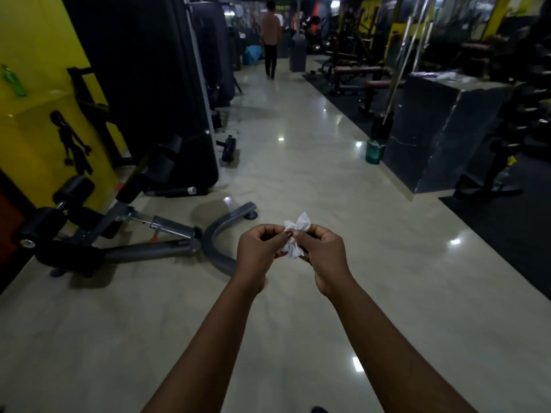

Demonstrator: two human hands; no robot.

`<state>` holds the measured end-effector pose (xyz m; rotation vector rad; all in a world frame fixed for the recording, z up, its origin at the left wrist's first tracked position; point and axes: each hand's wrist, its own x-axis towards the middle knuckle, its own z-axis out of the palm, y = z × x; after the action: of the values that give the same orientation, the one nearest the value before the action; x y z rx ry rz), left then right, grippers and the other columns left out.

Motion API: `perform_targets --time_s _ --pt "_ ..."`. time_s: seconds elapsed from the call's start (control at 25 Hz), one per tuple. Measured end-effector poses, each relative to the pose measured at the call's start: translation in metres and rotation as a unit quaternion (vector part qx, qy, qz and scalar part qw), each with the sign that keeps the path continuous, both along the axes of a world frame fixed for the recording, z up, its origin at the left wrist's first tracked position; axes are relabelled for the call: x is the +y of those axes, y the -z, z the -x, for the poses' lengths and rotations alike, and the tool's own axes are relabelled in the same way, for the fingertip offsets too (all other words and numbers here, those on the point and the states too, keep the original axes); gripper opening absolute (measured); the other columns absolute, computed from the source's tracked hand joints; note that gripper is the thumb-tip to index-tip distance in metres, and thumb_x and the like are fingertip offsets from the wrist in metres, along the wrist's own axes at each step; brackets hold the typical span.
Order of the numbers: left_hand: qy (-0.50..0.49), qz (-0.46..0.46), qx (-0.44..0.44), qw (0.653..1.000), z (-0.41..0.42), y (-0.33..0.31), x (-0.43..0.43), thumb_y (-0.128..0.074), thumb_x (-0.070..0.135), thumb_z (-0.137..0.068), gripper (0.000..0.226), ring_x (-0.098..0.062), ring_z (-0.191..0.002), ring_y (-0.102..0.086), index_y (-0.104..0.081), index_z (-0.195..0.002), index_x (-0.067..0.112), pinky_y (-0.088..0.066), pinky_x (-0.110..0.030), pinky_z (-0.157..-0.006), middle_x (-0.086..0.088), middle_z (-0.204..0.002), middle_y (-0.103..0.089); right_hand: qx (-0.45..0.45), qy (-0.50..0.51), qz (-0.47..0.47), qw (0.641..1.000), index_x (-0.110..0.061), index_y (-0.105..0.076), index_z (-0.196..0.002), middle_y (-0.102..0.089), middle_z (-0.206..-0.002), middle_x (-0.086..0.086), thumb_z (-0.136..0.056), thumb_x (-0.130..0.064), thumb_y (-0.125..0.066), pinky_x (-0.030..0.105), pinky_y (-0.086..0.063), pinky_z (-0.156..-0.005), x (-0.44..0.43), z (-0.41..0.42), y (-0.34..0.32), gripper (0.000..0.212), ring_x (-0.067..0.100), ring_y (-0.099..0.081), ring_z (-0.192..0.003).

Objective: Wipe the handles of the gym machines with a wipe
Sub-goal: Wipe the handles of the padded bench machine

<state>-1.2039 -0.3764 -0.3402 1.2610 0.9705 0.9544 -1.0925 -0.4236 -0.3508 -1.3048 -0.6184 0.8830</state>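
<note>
Pinching a crumpled white wipe (293,238) between them, the left hand (261,244) and right hand (323,251) hold it near, mid-scene, fingers curled. It looks light, soft and tearable; bunching it in one palm should suit handles.

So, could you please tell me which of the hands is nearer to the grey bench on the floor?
Left. The left hand is just right of the grey bench; the right hand is farther right again. Both pinch the wipe.
</note>
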Motion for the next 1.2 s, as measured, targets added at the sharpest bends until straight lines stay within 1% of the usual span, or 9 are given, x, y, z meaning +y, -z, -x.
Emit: perform_targets --time_s 0.16,0.32,0.48,0.6,0.76,0.88,1.04,1.12,1.2 --pt "-0.056 0.008 0.008 0.998 -0.017 0.007 0.076 -0.068 0.008 -0.087 0.007 -0.023 -0.076 -0.063 -0.067 -0.081 0.011 -0.055 -0.031 -0.071 -0.015 -0.083 -0.068 0.005 -0.068 0.019 0.997 -0.015 -0.073 -0.093 -0.075 -0.090 0.009 -0.085 -0.008 -0.067 0.045 -0.056 -0.086 0.098 -0.023 0.021 0.012 0.030 -0.070 -0.091" --pt "-0.127 0.016 -0.001 0.992 -0.031 0.022 0.171 -0.069 0.007 -0.086 0.004 -0.027 -0.078 -0.061 -0.067 -0.083 0.006 -0.054 -0.038 -0.076 -0.021 -0.086 -0.067 0.002 -0.143 0.025 0.989 -0.014 -0.072 -0.101 -0.075 -0.092 0.006 -0.086 -0.010 -0.067 0.043 -0.057 -0.085 0.211 -0.040 0.037 0.017 0.025 -0.071 -0.090" --pt "-0.199 0.033 -0.004 0.979 -0.040 0.027 0.250 -0.072 0.009 -0.083 0.007 -0.028 -0.077 -0.062 -0.069 -0.086 0.003 -0.054 -0.043 -0.081 -0.024 -0.086 -0.069 0.015 -0.223 0.037 0.974 -0.014 -0.072 -0.101 -0.075 -0.092 0.006 -0.087 -0.011 -0.066 0.041 -0.057 -0.085 0.303 -0.051 0.036 0.015 0.023 -0.071 -0.089" --pt "-0.265 0.043 -0.007 0.963 -0.037 0.031 0.299 -0.073 0.008 -0.082 0.006 -0.026 -0.074 -0.063 -0.070 -0.086 0.004 -0.055 -0.042 -0.079 -0.020 -0.083 -0.070 0.022 -0.291 0.053 0.955 -0.009 -0.070 -0.103 -0.074 -0.094 0.009 -0.087 -0.009 -0.065 0.040 -0.057 -0.084 0.366 -0.049 0.037 0.017 0.025 -0.071 -0.090" --pt "-0.342 0.074 -0.013 0.937 -0.020 0.048 0.354 -0.073 0.006 -0.081 0.005 -0.020 -0.068 -0.064 -0.069 -0.085 0.004 -0.056 -0.039 -0.074 -0.012 -0.076 -0.070 0.034 -0.365 0.079 0.927 -0.004 -0.070 -0.099 -0.073 -0.089 0.014 -0.088 -0.003 -0.063 0.025 -0.055 -0.063 0.435 -0.028 0.047 0.013 0.021 -0.070 -0.076" --pt "-0.372 0.096 -0.017 0.923 0.002 0.068 0.398 -0.072 0.004 -0.082 0.004 -0.017 -0.064 -0.065 -0.069 -0.084 0.004 -0.058 -0.033 -0.067 -0.009 -0.071 -0.070 0.048 -0.397 0.099 0.911 -0.003 -0.070 -0.100 -0.074 -0.087 0.013 -0.089 -0.002 -0.062 0.022 -0.054 -0.058 0.484 -0.005 0.063 0.014 0.017 -0.071 -0.071" --pt "-0.392 0.133 -0.026 0.910 0.038 0.094 0.471 -0.069 0.001 -0.085 0.003 -0.015 -0.061 -0.063 -0.068 -0.082 0.003 -0.057 -0.024 -0.059 -0.008 -0.069 -0.068 0.046 -0.430 0.139 0.891 -0.005 -0.070 -0.103 -0.074 -0.092 0.012 -0.089 -0.007 -0.064 0.027 -0.057 -0.068 0.559 0.035 0.090 0.015 0.021 -0.071 -0.081" --pt "-0.384 0.162 -0.033 0.909 0.052 0.105 0.502 -0.066 0.000 -0.086 0.004 -0.016 -0.063 -0.064 -0.067 -0.083 0.003 -0.056 -0.023 -0.058 -0.009 -0.070 -0.068 0.021 -0.435 0.152 0.887 -0.004 -0.069 -0.101 -0.074 -0.088 0.008 -0.088 -0.005 -0.065 0.021 -0.055 -0.063 0.594 0.049 0.099 0.014 0.015 -0.070 -0.074" --pt "-0.368 0.199 -0.039 0.907 0.070 0.117 0.534 -0.066 0.000 -0.086 0.005 -0.018 -0.067 -0.067 -0.068 -0.084 0.004 -0.055 -0.023 -0.060 -0.010 -0.074 -0.070 -0.013 -0.432 0.174 0.885 0.002 -0.068 -0.102 -0.072 -0.088 0.011 -0.087 -0.004 -0.066 0.021 -0.055 -0.063 0.633 0.064 0.110 0.016 0.015 -0.068 -0.071"
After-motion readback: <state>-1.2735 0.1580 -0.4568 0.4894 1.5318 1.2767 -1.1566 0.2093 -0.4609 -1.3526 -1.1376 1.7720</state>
